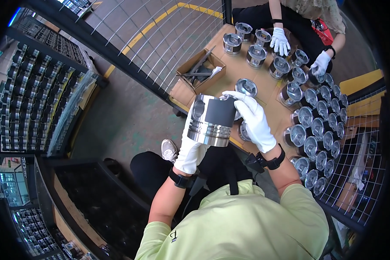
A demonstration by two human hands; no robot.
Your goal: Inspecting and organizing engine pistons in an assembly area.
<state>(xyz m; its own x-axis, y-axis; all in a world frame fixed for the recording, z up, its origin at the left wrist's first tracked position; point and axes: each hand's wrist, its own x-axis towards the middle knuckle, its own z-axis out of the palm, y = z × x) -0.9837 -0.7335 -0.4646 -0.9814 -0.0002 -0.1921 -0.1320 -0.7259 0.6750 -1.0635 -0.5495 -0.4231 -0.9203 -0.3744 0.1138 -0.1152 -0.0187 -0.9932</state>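
Note:
Between my two white-gloved hands is an engine piston [213,119], tilted, with a dark coated skirt patch and shiny ring grooves toward me. My left hand [191,149] supports it from beneath and along its left side, most of the fingers hidden behind it. At its upper right edge, the fingers of my right hand [255,119] close on the rim. Just beyond it, another piston [246,87] stands on the cardboard-covered surface [266,95]. A further piston [243,131] is partly hidden behind my right hand.
Many pistons [317,128] stand in rows on the right, beside a wire mesh panel [355,164]. An open cardboard box [201,71] holds dark strips. Across from me, a co-worker's gloved hands [280,42] touch pistons. A loaded piston rack [34,99] stands far left.

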